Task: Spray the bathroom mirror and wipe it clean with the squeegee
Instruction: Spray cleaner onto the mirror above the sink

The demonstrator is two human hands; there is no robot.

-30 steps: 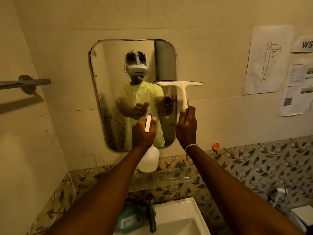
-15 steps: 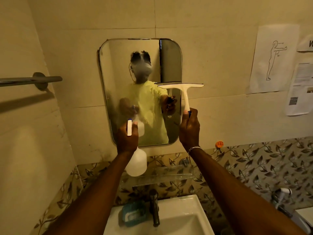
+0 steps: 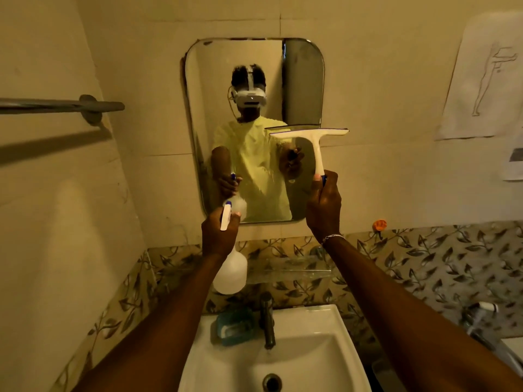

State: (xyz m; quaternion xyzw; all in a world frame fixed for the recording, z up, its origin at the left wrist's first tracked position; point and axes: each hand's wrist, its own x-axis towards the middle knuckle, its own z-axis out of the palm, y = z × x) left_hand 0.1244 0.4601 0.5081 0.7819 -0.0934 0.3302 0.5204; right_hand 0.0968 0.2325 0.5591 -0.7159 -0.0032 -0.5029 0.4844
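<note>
One mirror (image 3: 252,89), tall with rounded corners, hung on the tiled wall at upper centre of the frame; fine droplets and streaks showed across its lower middle. One squeegee (image 3: 312,137), white, stood in front of the mirror's right edge, blade uppermost and level, handle running down into the right hand (image 3: 324,205), which was clenched round the blue handle end; whether the blade touched the glass could not be told. One bracelet (image 3: 332,237) sat on that wrist. One spray bottle (image 3: 229,271), white with a blue-tipped nozzle, was gripped at the neck by the left hand (image 3: 219,236), just below the mirror's lower left corner, nozzle aimed at the glass, body hanging below the fist. Both bare forearms reached up from the lower corners of the frame. Below, at bottom centre: one white sink (image 3: 305,349), one dark tap (image 3: 267,321) at its back rim, one blue soap dish (image 3: 235,325) left of the tap. One clear glass shelf (image 3: 294,271) was fixed to the leaf-patterned tile band between mirror and sink. One metal towel bar (image 3: 56,104) at left. One orange hook (image 3: 379,224) right of the mirror's base. Two papers at right edge: one figure drawing (image 3: 486,80), one partly cut-off sheet (image 3: 513,164).
</note>
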